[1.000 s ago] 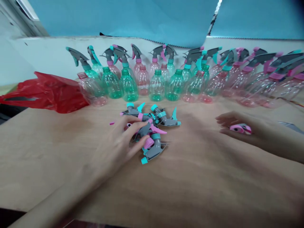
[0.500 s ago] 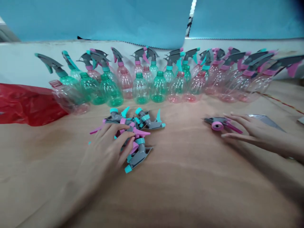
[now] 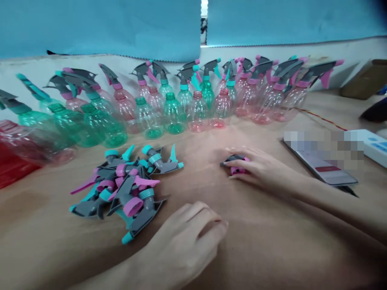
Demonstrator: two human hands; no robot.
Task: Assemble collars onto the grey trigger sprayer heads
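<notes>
While right fingers [image 3: 237,164] seemingly grip a sprayer [image 3: 238,170], left fingers [image 3: 207,216] curl outside the pile [image 3: 125,189].

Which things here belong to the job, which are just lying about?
Likely the job:
grey-and-pink spray head in the right hand
piled spray heads
open bottles
bottles with heads fitted

Apparently just lying about:
phone
red plastic bag
twisted cord

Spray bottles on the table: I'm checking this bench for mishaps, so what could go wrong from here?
The open bottles stand close together, so one knock might topple several. The loose spray heads overlap in a pile, so lifting one could drag others along. The phone lies close by the right forearm, so a sweep of that arm might bump it.
</notes>
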